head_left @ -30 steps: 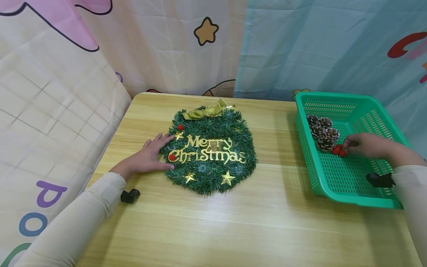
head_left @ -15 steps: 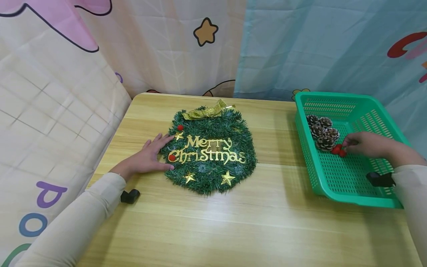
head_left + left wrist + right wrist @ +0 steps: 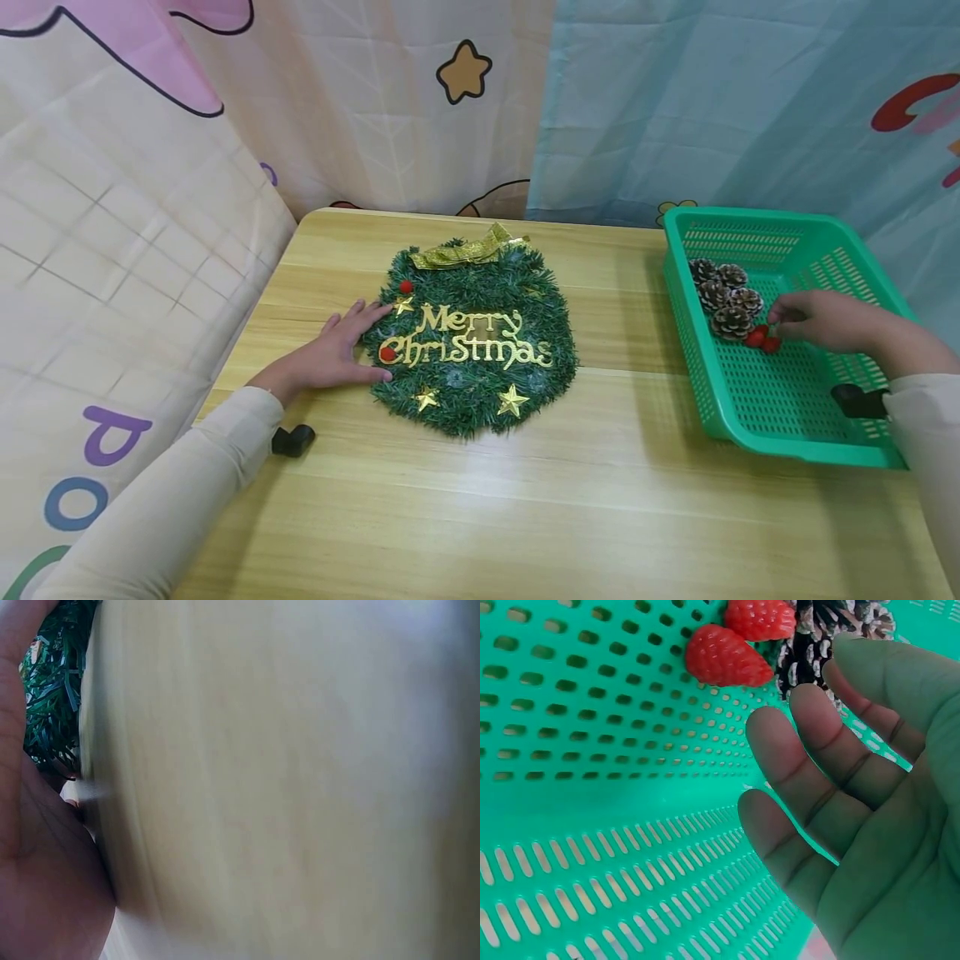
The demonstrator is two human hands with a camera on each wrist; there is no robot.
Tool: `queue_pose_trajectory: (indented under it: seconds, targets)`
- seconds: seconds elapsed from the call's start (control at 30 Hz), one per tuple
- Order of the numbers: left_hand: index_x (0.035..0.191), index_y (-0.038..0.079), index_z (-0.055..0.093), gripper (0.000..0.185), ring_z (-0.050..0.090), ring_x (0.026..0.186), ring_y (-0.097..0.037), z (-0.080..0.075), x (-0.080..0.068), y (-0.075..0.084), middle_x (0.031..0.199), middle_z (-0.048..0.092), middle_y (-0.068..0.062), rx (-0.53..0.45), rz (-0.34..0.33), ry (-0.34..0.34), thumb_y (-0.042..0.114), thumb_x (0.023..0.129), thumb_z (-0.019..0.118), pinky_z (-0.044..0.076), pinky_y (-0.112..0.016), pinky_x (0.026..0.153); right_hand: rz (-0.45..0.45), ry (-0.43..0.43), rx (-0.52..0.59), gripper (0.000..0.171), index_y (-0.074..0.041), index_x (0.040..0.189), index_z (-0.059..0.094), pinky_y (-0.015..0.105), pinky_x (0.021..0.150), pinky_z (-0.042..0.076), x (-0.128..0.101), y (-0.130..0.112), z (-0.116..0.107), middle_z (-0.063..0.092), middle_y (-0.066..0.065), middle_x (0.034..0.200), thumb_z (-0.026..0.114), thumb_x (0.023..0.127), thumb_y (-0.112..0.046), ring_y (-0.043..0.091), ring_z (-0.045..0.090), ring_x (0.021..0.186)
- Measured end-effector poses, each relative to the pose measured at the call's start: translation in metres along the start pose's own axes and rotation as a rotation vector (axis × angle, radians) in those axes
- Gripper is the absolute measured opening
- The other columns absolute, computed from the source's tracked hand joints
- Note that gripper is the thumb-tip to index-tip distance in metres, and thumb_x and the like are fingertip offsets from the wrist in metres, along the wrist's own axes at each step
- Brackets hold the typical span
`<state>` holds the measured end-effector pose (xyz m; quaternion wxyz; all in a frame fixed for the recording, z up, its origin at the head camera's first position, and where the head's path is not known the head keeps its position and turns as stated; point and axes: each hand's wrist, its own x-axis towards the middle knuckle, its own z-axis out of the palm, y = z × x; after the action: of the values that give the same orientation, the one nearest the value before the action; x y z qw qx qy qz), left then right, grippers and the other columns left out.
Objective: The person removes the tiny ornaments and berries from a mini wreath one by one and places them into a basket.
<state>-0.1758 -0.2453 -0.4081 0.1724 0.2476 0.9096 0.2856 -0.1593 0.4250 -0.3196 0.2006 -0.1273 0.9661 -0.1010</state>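
Observation:
A green tinsel wreath (image 3: 465,417) with gold "Merry Christmas" lettering, gold stars, a gold bow and red berries lies on the table. My left hand (image 3: 330,354) rests at its left edge, fingers spread and tips on the greenery; in the left wrist view, the palm (image 3: 52,877) is beside the tinsel. My right hand (image 3: 832,321) is inside the green basket (image 3: 795,450), above two red raspberry-like berries (image 3: 726,656) and beside several frosted pine cones (image 3: 731,323). Its fingers are loosely bent, apart from the berries in the right wrist view, with nothing seen between them.
The wooden table (image 3: 525,517) carries the wreath at middle left and the basket at right. Patterned curtains (image 3: 375,100) hang behind it and along the left side. A black wrist device (image 3: 292,440) sits under the left wrist, another (image 3: 858,402) under the right.
My right hand has drawn slightly up from the red berries, which stay in the basket. The left hand and the wreath have not visibly moved.

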Motion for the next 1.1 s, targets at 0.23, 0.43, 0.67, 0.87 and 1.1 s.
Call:
queue_pose_trajectory:
  seconds: [0.23,0.43,0.67,0.87,1.1]
  targets:
    - [0.161,0.023,0.012,0.109,-0.01,0.15,-0.032,0.0,0.001,-0.001,0.166,0.005,-0.013,0.002,-0.001,-0.001,0.054,0.081,0.078,-0.01,-0.059,0.115,-0.026,0.026,-0.041,0.02,0.01,0.112,0.062,0.042,0.066,0.049,-0.001,-0.007,-0.005,0.067,0.01,0.097,0.058,0.098,-0.003,0.024,0.059,0.082]
    - [0.161,0.023,0.012,0.109,-0.01,0.15,-0.032,0.0,0.001,0.0,0.166,0.006,-0.013,0.0,-0.001,0.0,0.054,0.081,0.078,-0.01,-0.059,0.115,-0.035,0.041,-0.053,0.023,0.011,0.114,0.061,0.048,0.069,0.052,-0.001,-0.016,-0.009,0.068,0.015,0.1,0.059,0.097,-0.004,0.031,0.063,0.088]
    - [0.161,0.023,0.012,0.109,-0.01,0.15,-0.032,0.0,0.001,0.001,0.166,0.006,-0.012,-0.004,-0.007,0.001,0.054,0.08,0.078,-0.01,-0.059,0.115,-0.053,0.058,-0.068,0.02,0.007,0.114,0.062,0.049,0.071,0.052,-0.002,-0.029,-0.016,0.068,0.016,0.104,0.058,0.098,-0.005,0.031,0.064,0.09]
    - [0.161,0.023,0.012,0.109,-0.01,0.15,-0.032,0.001,0.0,0.001,0.166,0.005,-0.011,-0.005,-0.003,-0.001,0.054,0.081,0.078,-0.009,-0.06,0.115,-0.063,0.079,-0.075,0.017,0.003,0.113,0.063,0.048,0.072,0.053,-0.007,-0.043,-0.022,0.069,0.014,0.105,0.059,0.098,-0.005,0.031,0.065,0.091]
    - [0.161,0.024,0.012,0.108,-0.01,0.15,-0.032,0.001,0.0,0.0,0.166,0.005,-0.011,-0.007,-0.004,-0.003,0.054,0.081,0.078,-0.01,-0.059,0.115,-0.101,0.145,-0.118,0.019,0.0,0.114,0.065,0.041,0.068,0.052,-0.017,-0.066,-0.03,0.069,0.003,0.097,0.064,0.096,-0.005,0.022,0.064,0.085]
